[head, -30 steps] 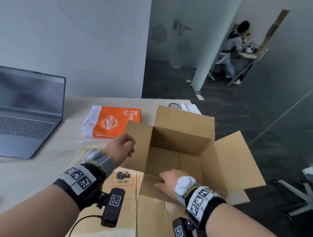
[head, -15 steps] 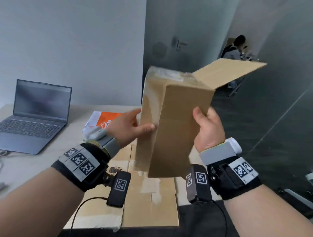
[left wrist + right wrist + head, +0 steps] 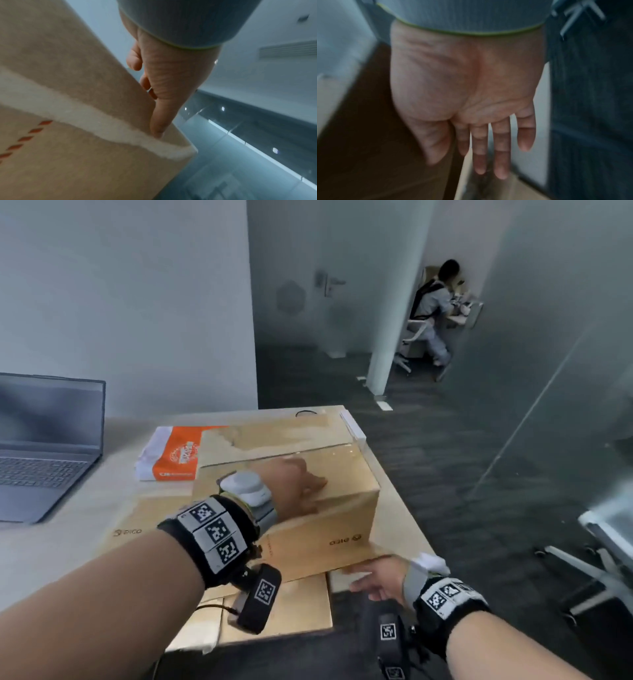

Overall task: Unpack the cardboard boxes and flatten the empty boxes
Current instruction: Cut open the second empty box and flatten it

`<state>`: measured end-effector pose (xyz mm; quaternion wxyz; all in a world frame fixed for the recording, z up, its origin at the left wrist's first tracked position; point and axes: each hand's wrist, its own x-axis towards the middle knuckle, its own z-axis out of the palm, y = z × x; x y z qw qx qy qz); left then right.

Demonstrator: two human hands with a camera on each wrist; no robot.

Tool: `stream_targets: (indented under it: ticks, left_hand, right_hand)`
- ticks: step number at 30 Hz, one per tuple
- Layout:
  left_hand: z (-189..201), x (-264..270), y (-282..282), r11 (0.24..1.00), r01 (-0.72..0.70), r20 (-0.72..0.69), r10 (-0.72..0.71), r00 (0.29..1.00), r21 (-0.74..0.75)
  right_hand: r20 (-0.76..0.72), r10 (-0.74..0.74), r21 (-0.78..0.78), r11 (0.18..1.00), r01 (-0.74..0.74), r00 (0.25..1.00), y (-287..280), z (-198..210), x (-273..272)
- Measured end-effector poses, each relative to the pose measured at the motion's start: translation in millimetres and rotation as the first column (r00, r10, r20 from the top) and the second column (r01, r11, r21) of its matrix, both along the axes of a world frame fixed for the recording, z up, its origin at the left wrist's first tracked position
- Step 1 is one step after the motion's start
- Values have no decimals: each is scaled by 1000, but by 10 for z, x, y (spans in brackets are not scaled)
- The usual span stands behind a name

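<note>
Office corner, pale table (image 3: 61,546) against a white wall, dark carpet and glass partition off to 3 o'clock. We see both hands on cardboard.

Left hand (image 3: 291,484) lies on top of the cardboard box (image 3: 329,508), palm down, near its front top edge. In the left wrist view the left hand (image 3: 164,83) has its fingers extended along the box (image 3: 68,108) wall, one fingertip touching a strip of pale tape near the corner. Not curled round anything, so flat contact, not a grasp.

Right hand (image 3: 376,577) is at 5 o'clock from the box, at the table's near right corner, fingers straight and pointing left towards the box base. In the right wrist view the right hand (image 3: 467,94) shows an open palm, fingers straight and slightly spread, holding nothing. That view is blurred; we cannot tell if the fingertips touch the cardboard.

The box sits closed side up at table centre-right, printed logo upside down on its near face. It rests on flattened cardboard (image 3: 287,611) that spreads towards 6 and 9 o'clock and overhangs the near table edge.

At 11 o'clock from the box, touching or partly behind it: an orange and white paper ream (image 3: 171,453). At 9 o'clock, well apart: an open laptop (image 3: 41,446), screen dark. At 1 o'clock, far back: a seated person (image 3: 435,309) at a desk.
</note>
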<state>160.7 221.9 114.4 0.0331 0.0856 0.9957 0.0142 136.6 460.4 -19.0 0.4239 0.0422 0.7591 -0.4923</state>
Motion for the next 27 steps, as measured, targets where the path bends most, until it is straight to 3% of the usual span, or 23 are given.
stream_targets:
  ticks: [2, 5, 8, 10, 13, 15, 17, 19, 23, 27]
  left_hand:
    - [-288, -12, 208, 997, 60, 22, -61, 998, 52]
    - [-538, -74, 307, 971, 25, 12, -28, 1000, 236]
    - [-659, -163, 431, 917, 0, 34, -15, 999, 399]
    - [-748, -221, 459, 898, -34, 50, 13, 999, 439]
    - [-881, -293, 331, 886, -149, 31, 151, 988, 439]
    - [-949, -293, 203, 898, -224, 43, 225, 974, 379]
    - [-1010, -314, 135, 903, -272, 65, 266, 962, 333]
    - [-1051, -321, 82, 883, -309, 69, 304, 950, 352]
    - [-1041, -295, 77, 872, -314, 41, 322, 946, 376]
    - [-1000, -217, -251, 851, -445, 25, 457, 889, 280]
  right_hand:
    - [64, 10, 102, 995, -17, 998, 151, -159, 65]
    - [50, 34, 333, 942, -49, 998, 281, -271, 64]
    - [79, 252, 492, 832, -258, 965, 450, -265, 23]
    - [72, 306, 528, 796, -296, 949, 530, -211, -11]
    - [-241, 137, 464, 886, -10, 961, 643, -126, -166]
    - [-438, -16, 367, 910, 195, 899, 684, -42, -268]
    - [-539, -136, 254, 915, 314, 831, 689, 6, -364]
    - [-546, -131, 191, 942, 276, 827, 573, 39, -429]
    - [-411, -22, 171, 980, 101, 911, 311, 29, -474]
    - [-436, -118, 180, 960, 215, 892, 107, 20, -547]
